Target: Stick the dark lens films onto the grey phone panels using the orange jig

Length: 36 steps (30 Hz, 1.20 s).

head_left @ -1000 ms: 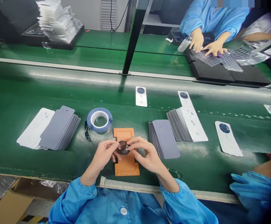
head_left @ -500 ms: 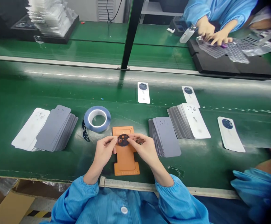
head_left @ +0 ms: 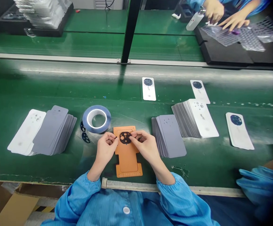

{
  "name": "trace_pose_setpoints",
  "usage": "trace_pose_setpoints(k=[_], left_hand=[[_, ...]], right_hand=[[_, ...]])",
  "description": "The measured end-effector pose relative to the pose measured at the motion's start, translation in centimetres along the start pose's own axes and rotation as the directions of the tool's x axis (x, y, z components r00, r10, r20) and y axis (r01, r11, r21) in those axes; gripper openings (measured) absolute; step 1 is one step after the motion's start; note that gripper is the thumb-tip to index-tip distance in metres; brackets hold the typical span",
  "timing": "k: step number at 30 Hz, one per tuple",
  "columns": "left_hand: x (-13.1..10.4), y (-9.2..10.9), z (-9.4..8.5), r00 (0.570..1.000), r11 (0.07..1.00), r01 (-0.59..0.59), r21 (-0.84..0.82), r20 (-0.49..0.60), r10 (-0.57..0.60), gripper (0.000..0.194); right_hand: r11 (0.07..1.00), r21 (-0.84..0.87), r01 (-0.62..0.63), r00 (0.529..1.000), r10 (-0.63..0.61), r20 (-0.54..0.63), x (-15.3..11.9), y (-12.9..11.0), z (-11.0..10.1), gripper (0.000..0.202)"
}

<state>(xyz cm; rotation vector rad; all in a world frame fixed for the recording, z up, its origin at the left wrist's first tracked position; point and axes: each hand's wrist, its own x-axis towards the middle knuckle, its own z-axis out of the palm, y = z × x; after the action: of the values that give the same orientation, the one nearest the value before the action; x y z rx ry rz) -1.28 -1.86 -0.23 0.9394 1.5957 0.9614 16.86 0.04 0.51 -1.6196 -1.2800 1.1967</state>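
Note:
My right hand (head_left: 147, 146) pinches the right edge of a thin black round camera-lens sticker (head_left: 125, 142) with several holes. The sticker is over the upper part of an orange jig plate (head_left: 127, 160); whether it touches the plate I cannot tell. To its left, my left hand (head_left: 106, 147) is closed in a pinch beside the plate's edge, with a tiny dark bit at the fingertips. A roll of blue tape (head_left: 86, 117) stands beyond that hand. Two more black stickers (head_left: 85, 137) lie at the near left of the roll.
Grey and white phone-shaped panels lie fanned in a left stack (head_left: 50, 131), a right grey stack (head_left: 171, 135) and a white-topped stack (head_left: 203, 119). White panels with black circles (head_left: 149, 91) lie farther out. A co-worker's hands (head_left: 235, 20) work past the divider post (head_left: 128, 34); a blue sleeve (head_left: 260, 185) is at right.
My left fingers have come away from the sticker's left edge and moved slightly left. My right hand still holds the sticker. The whole view has shifted a little.

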Motion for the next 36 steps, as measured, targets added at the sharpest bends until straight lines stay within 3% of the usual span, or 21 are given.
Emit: trace_pose_setpoints(k=[22,29,36], left_hand=[[0.1,0.2,0.3,1.0,0.993,-0.019,0.113,0.005,0.018,0.019],[0.1,0.3,0.3,1.0,0.99,-0.025,0.137,0.007,0.024,0.019],[0.2,0.2,0.2,1.0,0.988,-0.021,0.155,0.005,0.021,0.021]], right_hand=[[0.993,-0.072,0.093,0.996,-0.093,-0.003,-0.2,0.5,0.0,0.008],[0.991,0.085,-0.102,0.99,0.093,0.107,0.5,1.4,-1.2,0.025],[0.98,0.139,-0.144,0.982,0.124,0.142,0.9,1.6,-1.8,0.032]])
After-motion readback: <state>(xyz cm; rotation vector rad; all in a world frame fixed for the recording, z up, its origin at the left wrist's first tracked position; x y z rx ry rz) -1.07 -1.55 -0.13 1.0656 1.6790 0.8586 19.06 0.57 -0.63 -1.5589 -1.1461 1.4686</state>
